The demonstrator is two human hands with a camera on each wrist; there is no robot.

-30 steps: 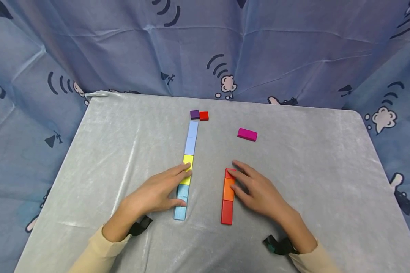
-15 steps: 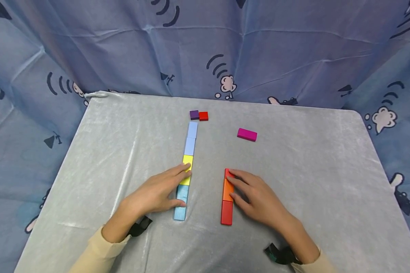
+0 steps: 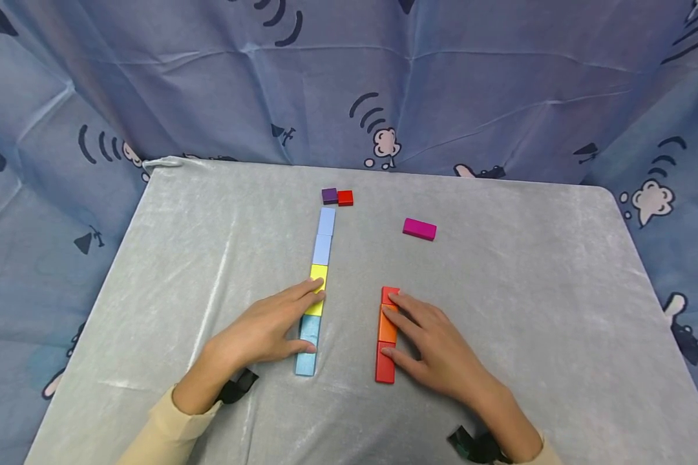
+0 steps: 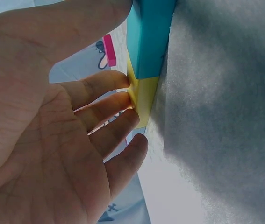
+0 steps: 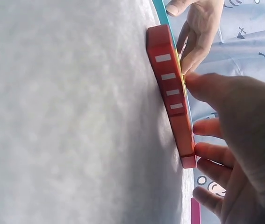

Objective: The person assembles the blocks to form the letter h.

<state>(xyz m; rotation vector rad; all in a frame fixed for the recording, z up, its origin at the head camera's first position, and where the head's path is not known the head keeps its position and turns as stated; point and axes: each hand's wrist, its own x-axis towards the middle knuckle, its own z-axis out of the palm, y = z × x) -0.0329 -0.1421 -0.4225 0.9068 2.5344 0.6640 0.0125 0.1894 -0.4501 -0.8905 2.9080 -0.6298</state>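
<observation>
My left hand (image 3: pixel 267 326) rests along a straight row of blocks, fingertips on the yellow block (image 3: pixel 319 271) and thumb on a teal block (image 3: pixel 309 328). Another teal block (image 3: pixel 305 365) forms the near end; two pale blue blocks (image 3: pixel 322 249) extend the row away from me. Relaxed fingers of my right hand (image 3: pixel 439 345) touch a shorter row: a small red block (image 3: pixel 388 292), an orange block (image 3: pixel 387 330) and a longer red block (image 3: pixel 385 372), with the thumb on the last. White rectangles mark the side of the longer red block (image 5: pixel 168 77) in the right wrist view.
Beyond the long row sit a small purple block (image 3: pixel 329 196) and a small red cube-like block (image 3: pixel 345 198), side by side. A magenta block (image 3: pixel 419 229) lies farther right. Grey cloth covers the table (image 3: pixel 529 278); a blue patterned curtain (image 3: pixel 209 97) hangs behind.
My right hand has come down and nearer to me over the short row; its thumb has shifted from the orange block to the longer red one. The left hand stays in place.
</observation>
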